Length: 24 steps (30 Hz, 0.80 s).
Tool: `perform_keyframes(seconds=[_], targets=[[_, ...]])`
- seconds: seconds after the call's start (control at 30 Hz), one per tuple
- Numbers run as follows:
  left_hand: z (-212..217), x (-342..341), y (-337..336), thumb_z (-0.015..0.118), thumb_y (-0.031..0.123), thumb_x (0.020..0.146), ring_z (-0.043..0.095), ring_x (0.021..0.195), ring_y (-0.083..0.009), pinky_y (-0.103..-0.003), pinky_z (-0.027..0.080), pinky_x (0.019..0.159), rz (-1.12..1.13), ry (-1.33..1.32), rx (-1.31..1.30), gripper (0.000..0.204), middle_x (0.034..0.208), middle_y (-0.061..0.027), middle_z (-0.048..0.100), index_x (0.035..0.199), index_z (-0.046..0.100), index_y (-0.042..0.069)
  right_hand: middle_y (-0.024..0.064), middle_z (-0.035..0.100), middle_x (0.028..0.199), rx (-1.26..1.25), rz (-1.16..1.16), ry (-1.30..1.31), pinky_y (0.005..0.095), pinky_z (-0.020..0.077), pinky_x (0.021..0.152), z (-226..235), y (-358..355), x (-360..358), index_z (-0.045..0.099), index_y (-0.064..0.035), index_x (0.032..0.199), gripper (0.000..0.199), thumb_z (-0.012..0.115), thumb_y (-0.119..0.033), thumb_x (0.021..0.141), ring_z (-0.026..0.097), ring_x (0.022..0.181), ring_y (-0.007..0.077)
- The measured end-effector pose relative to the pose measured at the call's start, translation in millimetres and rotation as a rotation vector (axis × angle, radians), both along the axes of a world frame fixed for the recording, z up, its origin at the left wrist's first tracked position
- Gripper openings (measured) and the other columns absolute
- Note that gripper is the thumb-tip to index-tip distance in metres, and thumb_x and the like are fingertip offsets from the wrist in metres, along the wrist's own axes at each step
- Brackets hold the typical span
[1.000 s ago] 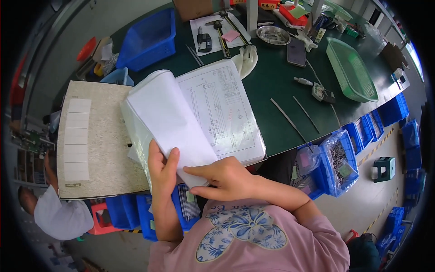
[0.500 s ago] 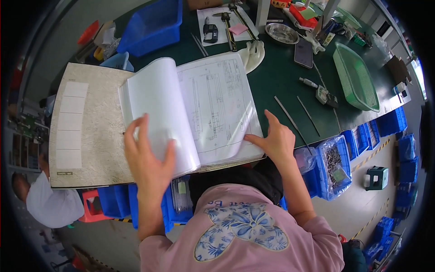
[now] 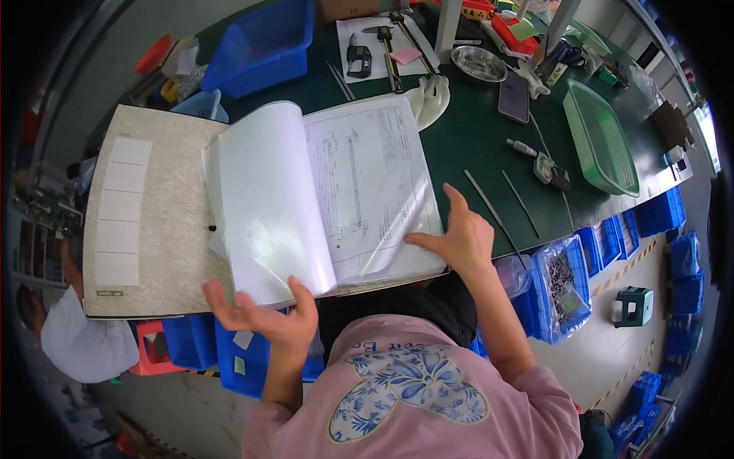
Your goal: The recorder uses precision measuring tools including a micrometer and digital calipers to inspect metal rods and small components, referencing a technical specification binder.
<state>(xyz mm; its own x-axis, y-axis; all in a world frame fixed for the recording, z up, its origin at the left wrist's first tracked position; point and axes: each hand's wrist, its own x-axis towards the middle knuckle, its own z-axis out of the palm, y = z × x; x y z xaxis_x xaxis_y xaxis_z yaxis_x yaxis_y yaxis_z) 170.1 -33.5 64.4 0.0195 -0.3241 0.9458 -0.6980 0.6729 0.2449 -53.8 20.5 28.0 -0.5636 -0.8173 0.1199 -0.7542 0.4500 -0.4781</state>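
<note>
From the middle of the view, a blue bin (image 3: 264, 57) sat at eleven o'clock on the dark green tabletop (image 3: 474, 141). At twelve, a pink note (image 3: 405, 55) and a caliper (image 3: 394, 74) lay on a white sheet (image 3: 377, 66). A white glove (image 3: 434, 103) and a metal bowl (image 3: 479, 63) were at one, a green basket (image 3: 569, 115) at two, and two thin metal strips (image 3: 493, 210) near three. Toward eight, a co-worker in white (image 3: 90, 340) was beside a red stool (image 3: 148, 366).

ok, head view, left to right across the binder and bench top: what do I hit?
Textured binder cover → curled glossy page → technical drawing → right hand → micrometer → green plastic basket.
</note>
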Motion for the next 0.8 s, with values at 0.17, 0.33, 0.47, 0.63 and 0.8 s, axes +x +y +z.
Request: perform_keyframes(seconds=[0.17,0.33,0.47,0.63,0.8], targets=[[5.7,-9.5,10.2,0.061,0.014,0.063,0.031,0.113,-0.037,-0.056,0.018,0.093,-0.038,-0.72,0.652,0.067,0.118,-0.0209,0.035,0.122,0.032,0.004,0.0032,0.043,0.051,-0.33,0.278,-0.115,0.0273,0.0358,0.043,5.6,-28.9,41.7,0.048,-0.0022,0.111,0.085,0.073,-0.053,0.047,0.046,0.044,0.0167],[-15.4,1.4,-8.1,0.05,-0.001,0.061,0.028,0.114,-0.0408,-0.051,0.025,0.092,-0.172,-0.175,0.361,0.068,0.125,-0.0214,0.029,0.125,0.026,0.002,0.001,0.038,0.049,-0.128,0.232,-0.219,0.0243,0.032,0.042,10.1,7.1,4.6,0.048,-0.0016,0.113,0.084,0.077,-0.045,0.046,0.038,0.041,0.013],[-14.4,8.0,0.4,0.048,0.0,0.061,0.026,0.116,-0.0402,-0.052,0.019,0.094,0.007,-0.323,0.348,0.05,0.126,-0.0208,0.027,0.111,0.046,0.004,0.0016,0.04,0.049,-0.029,0.194,-0.12,0.0259,0.0346,0.044,-2.8,17.3,-15.8,0.045,-0.0017,0.116,0.089,0.077,-0.045,0.045,0.043,0.042,0.0152],[-1.6,7.1,6.4,0.055,0.011,0.06,0.042,0.107,-0.032,-0.05,0.021,0.093,-0.226,-0.592,0.641,0.029,0.108,-0.0139,0.046,0.089,0.059,0.005,0.0075,0.056,0.059,-0.006,0.087,0.081,0.029,0.0408,0.049,2.3,-20.8,3.8,0.047,-0.0024,0.113,0.086,0.073,-0.052,0.048,0.054,0.05,0.0212],[-15.7,-4.8,1.0,0.066,0.023,0.061,0.048,0.095,-0.0323,-0.045,0.034,0.08,-0.157,-0.532,0.667,0.038,0.084,-0.013,0.049,0.089,0.054,0.001,0.0095,0.051,0.052,-0.197,0.658,-0.498,0.0292,0.0388,0.046,22.0,-44.2,54.7,0.056,-0.0058,0.104,0.05,0.062,-0.042,0.07,0.051,0.046,0.0225]])
